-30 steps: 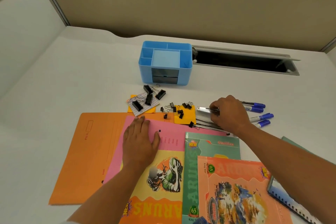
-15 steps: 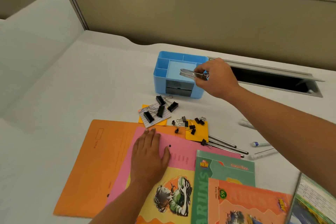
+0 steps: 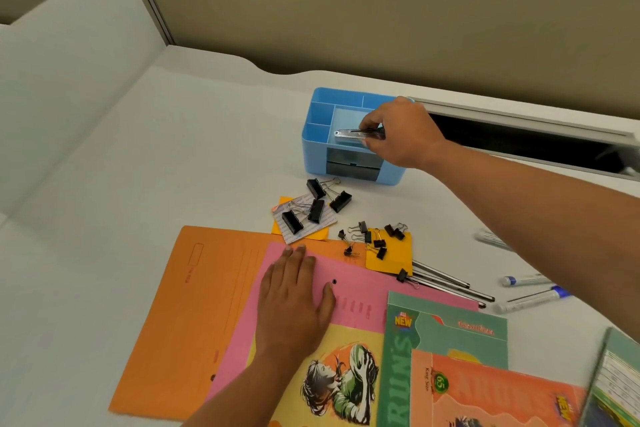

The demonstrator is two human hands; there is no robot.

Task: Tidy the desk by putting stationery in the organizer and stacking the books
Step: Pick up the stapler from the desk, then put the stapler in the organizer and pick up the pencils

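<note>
The blue organizer (image 3: 317, 149) stands at the back middle of the desk. My right hand (image 3: 401, 133) pinches a small metal stapler (image 3: 349, 134) and holds it level over the organizer's large front compartment. My left hand (image 3: 294, 298) rests flat, fingers straight, on the pink folder (image 3: 367, 291), which lies over an orange folder (image 3: 194, 305). Black binder clips (image 3: 317, 208) lie scattered on sticky notes (image 3: 391, 255) in front of the organizer. Notebooks lie at the near edge: a yellow one (image 3: 346, 385), a green one (image 3: 450, 329) and an orange one (image 3: 491, 392).
Thin dark pens (image 3: 446, 282) and white markers with blue caps (image 3: 526, 300) lie to the right, partly under my right arm. A cable slot (image 3: 519, 139) opens in the desk behind the organizer. A partition wall (image 3: 346, 10) runs along the back. Another book edge (image 3: 616, 385) shows at far right.
My right hand picked the stapler up from beside the pens, carried it back to the organizer and lowered it over the front compartment. My left hand stayed flat on the pink folder.
</note>
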